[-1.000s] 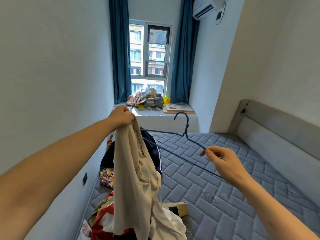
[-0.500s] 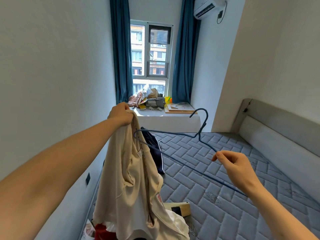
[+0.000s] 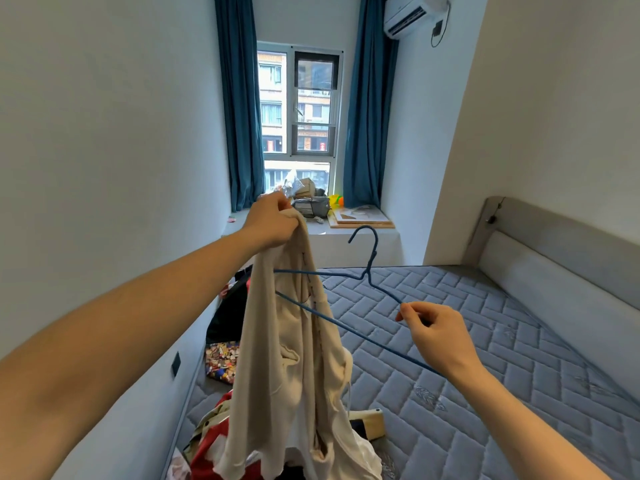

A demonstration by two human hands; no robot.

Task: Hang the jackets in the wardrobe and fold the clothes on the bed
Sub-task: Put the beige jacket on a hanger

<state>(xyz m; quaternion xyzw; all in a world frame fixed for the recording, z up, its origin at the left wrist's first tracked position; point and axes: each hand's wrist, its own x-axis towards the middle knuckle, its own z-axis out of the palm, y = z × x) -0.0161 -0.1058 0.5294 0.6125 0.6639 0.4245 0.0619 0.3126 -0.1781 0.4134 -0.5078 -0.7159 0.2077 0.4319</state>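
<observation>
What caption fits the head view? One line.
Left hand lifts a beige jacket while right hand threads a blue hanger in.

The beige jacket (image 3: 294, 358) hides the hanger's (image 3: 367, 271) left end, perhaps inside it; its hem is cut off.

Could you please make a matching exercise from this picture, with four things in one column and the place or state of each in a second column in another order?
Things:
1. beige jacket
2. blue wire hanger
3. air conditioner
4. dark clothes pile

Places or states:
A. mounted high on the wall by the window
B. pinched by the right hand
C. lying on the mattress by the left wall
D. hanging from the left hand

Pairs: 1-D, 2-B, 3-A, 4-C
</observation>
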